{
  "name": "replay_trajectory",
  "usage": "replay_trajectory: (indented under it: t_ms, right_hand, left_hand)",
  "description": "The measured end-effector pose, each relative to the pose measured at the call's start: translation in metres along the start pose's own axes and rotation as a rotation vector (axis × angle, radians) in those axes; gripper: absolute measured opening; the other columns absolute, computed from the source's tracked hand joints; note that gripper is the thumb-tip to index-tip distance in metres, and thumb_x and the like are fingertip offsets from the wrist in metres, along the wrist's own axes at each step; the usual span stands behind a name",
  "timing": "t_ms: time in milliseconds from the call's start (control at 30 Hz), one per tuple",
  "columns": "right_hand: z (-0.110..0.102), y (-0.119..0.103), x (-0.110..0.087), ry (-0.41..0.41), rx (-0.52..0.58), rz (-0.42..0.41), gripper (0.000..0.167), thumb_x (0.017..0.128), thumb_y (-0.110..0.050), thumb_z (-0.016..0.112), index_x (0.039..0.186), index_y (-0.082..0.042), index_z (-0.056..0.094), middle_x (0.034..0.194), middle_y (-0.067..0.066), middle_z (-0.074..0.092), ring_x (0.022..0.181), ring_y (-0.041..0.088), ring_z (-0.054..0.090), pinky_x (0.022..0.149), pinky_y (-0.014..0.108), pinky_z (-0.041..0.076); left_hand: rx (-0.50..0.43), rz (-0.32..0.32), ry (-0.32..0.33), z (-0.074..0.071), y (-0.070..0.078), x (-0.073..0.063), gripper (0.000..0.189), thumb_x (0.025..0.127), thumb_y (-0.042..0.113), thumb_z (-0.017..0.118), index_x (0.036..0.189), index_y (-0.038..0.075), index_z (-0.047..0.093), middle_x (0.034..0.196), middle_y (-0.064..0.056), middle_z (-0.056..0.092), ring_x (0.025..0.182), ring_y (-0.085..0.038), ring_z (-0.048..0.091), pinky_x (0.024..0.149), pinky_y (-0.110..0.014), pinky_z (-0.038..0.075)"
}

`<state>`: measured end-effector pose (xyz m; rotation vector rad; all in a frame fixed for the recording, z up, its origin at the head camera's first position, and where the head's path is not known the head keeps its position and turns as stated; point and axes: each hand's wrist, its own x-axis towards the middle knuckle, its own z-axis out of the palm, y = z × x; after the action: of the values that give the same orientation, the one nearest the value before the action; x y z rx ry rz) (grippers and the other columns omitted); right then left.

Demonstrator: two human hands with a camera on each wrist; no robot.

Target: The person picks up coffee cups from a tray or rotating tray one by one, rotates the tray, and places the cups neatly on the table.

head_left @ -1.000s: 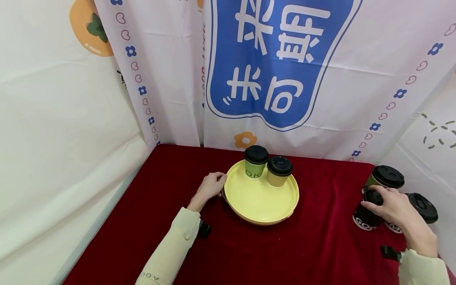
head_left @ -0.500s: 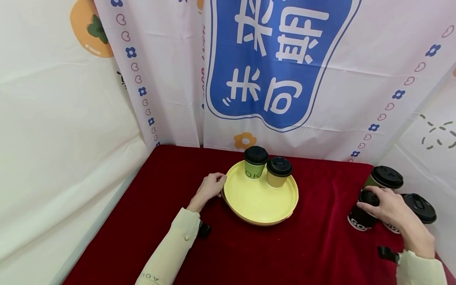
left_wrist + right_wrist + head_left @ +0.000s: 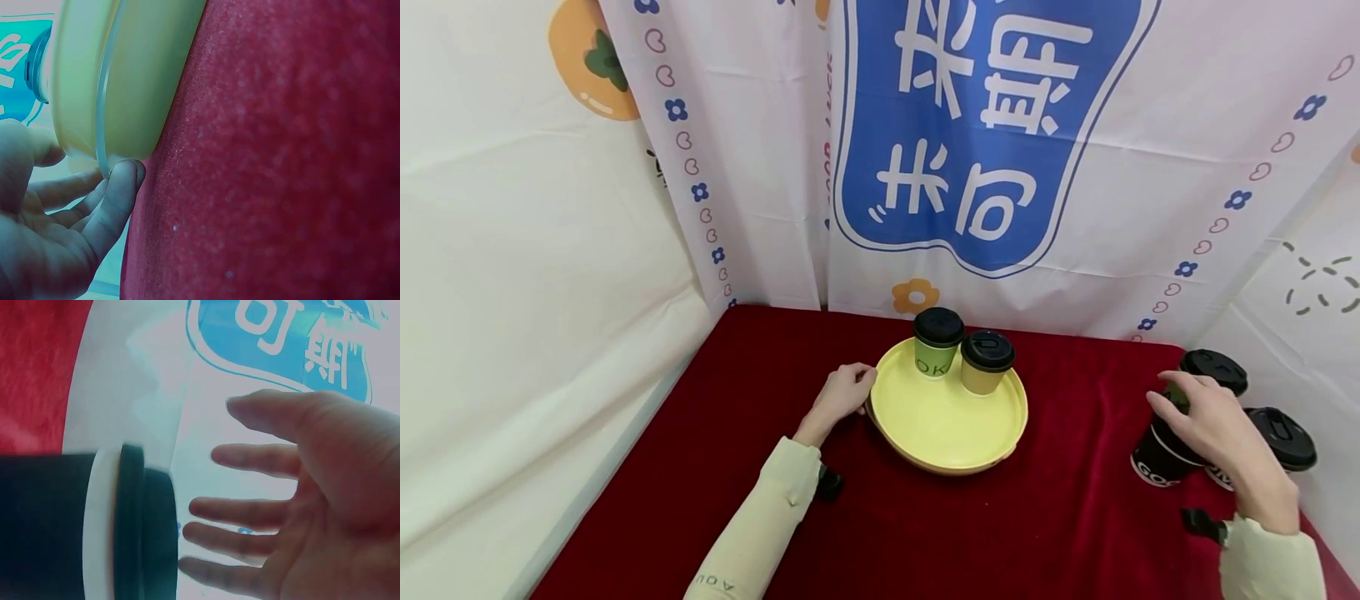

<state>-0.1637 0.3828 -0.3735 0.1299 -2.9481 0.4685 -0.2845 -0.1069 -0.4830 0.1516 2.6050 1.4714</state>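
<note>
At the middle of the table sits a round yellow tray (image 3: 951,437). My left hand (image 3: 842,392) grips its left edge, the thumb at the upper rim and the fingers against the side wall (image 3: 134,94) in the left wrist view. Standing on the tray are a green paper cup (image 3: 934,362) marked OK and a tan paper cup (image 3: 982,380), both with black lids. On the right, my right hand (image 3: 1213,425) hovers over a black paper cup (image 3: 1159,457), fingers spread. The right wrist view shows those fingertips just off its black lid (image 3: 159,531).
Two more lidded cups stand by the right wall: a green cup (image 3: 1213,367) behind the black one, and a cup with a broad black lid (image 3: 1283,437) beside my right wrist. Dark red cloth (image 3: 925,533) covers the table. A printed curtain (image 3: 775,167) hangs behind.
The black cup has shifted slightly left with my right hand on its lid; since then the fingers have lifted and spread away from it. My left hand stays at the tray.
</note>
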Motion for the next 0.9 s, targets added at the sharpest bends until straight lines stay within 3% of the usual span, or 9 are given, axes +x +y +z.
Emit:
replay_trajectory:
  t_ms: [267,400,500,700,900]
  right_hand:
    - [0.003,-0.019,0.012,0.053,0.122,0.010,0.049,0.101,-0.040,0.049,0.135,-0.004,0.051,0.123,0.027,0.059,0.101,0.038,0.059,0.082,0.054,0.046]
    - [0.013,-0.023,0.025,-0.027,0.260,0.021,0.050,0.102,-0.041,0.048,0.137,-0.006,0.050,0.121,0.024,0.062,0.087,0.010,0.064,0.072,0.033,0.054]
    - [0.027,-0.023,0.033,-0.098,0.409,0.023,0.050,0.103,-0.037,0.047,0.139,-0.002,0.047,0.120,0.028,0.061,0.079,-0.003,0.063,0.066,0.027,0.058]
    - [0.059,-0.026,0.045,-0.178,0.649,0.041,0.050,0.104,-0.031,0.048,0.140,0.004,0.043,0.124,0.034,0.055,0.085,0.002,0.067,0.071,0.039,0.060]
    - [0.084,-0.031,0.056,-0.209,0.773,0.103,0.053,0.104,-0.033,0.049,0.140,0.005,0.041,0.126,0.038,0.050,0.098,0.029,0.070,0.072,0.039,0.060]
  left_hand:
    - [0.011,-0.013,-0.003,0.001,0.000,-0.001,0.041,0.102,0.040,0.047,0.129,0.014,0.063,0.075,-0.007,0.065,0.060,-0.023,0.064,0.057,-0.031,0.053]
    - [0.008,-0.015,-0.002,0.000,0.001,-0.002,0.041,0.102,0.040,0.047,0.129,0.013,0.063,0.075,-0.007,0.066,0.060,-0.022,0.063,0.057,-0.031,0.053]
    - [0.006,-0.014,-0.007,0.000,0.002,-0.002,0.042,0.102,0.040,0.047,0.130,0.012,0.063,0.076,-0.007,0.066,0.059,-0.021,0.063,0.057,-0.031,0.053]
    - [0.002,-0.015,-0.004,0.000,0.002,-0.002,0.042,0.102,0.039,0.047,0.130,0.012,0.062,0.074,-0.008,0.064,0.059,-0.020,0.062,0.058,-0.031,0.053]
    - [0.015,-0.013,0.000,0.000,0.002,-0.002,0.042,0.102,0.040,0.047,0.130,0.013,0.062,0.074,-0.007,0.064,0.059,-0.020,0.062,0.058,-0.031,0.053]
